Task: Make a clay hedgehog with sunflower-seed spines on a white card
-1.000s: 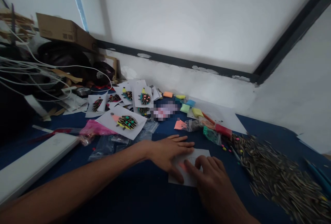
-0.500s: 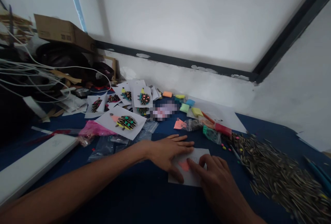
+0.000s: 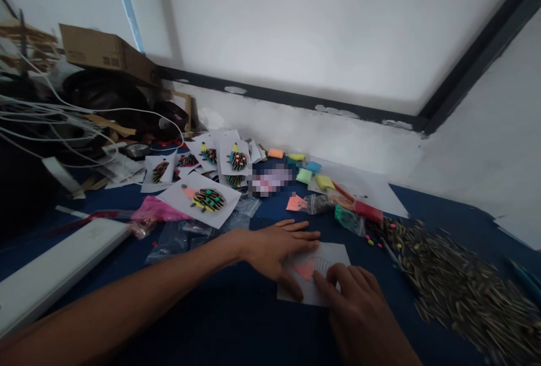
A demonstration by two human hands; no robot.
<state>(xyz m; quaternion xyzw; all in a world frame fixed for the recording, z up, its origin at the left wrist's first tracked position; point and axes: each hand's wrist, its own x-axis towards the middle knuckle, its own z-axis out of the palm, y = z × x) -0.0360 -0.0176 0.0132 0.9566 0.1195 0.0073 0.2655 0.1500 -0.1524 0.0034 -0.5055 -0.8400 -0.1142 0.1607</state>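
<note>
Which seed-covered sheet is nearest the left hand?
The front sheet, with the salmon-pink snout and green dots. It lies closest to the left hand; the other seed-covered sheets sit farther back.

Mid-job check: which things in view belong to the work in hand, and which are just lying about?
Seemingly in the work:
Paper sheet, partly under the left hand
Coral patch on it, its edge at the right hand
Seed-like pile, resembling dark pieces on a decorated card
Coral lump, matching the patch

Probably just lying about:
Cardboard box
Long white bar
</note>
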